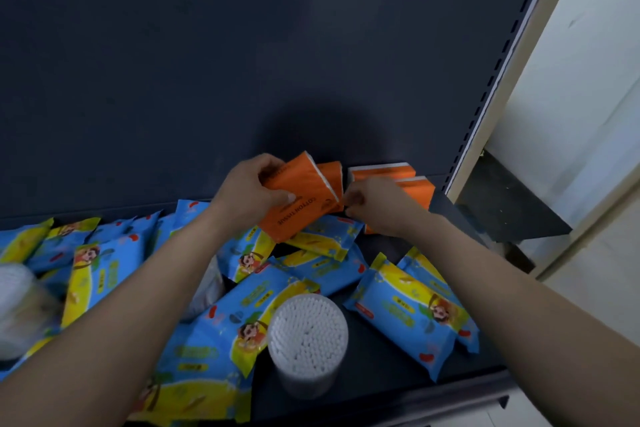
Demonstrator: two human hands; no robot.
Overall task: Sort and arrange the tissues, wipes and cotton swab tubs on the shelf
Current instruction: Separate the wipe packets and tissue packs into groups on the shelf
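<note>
Dark shelf (pixel 388 333) with upright back panel, viewed from above. The person's left hand (pixel 247 191) grips a flat orange plastic-wrapped tissue pack printed "COTTON TISSUE" (pixel 298 199), thumb on its printed face and fingers curled over its far edge; the pack is tilted and lifted above the wipes. A second orange tissue pack (pixel 333 177) stands just behind it. The right hand (pixel 375 206) is closed, fingertips pinching at the near corner of these packs; which pack it holds cannot be told. Two more orange tissue packs (pixel 398 175) lie stacked at the shelf's back right corner, against the panel. Blue-and-yellow soft wipe packets with a cartoon figure (pixel 405 312) lie scattered and overlapping over the shelf from the left edge to near the right edge. A clear round tub of white cotton swabs (pixel 307 340) stands upright near the front edge, at centre. A second swab tub (pixel 15 305), blurred, stands at the left edge.
</note>
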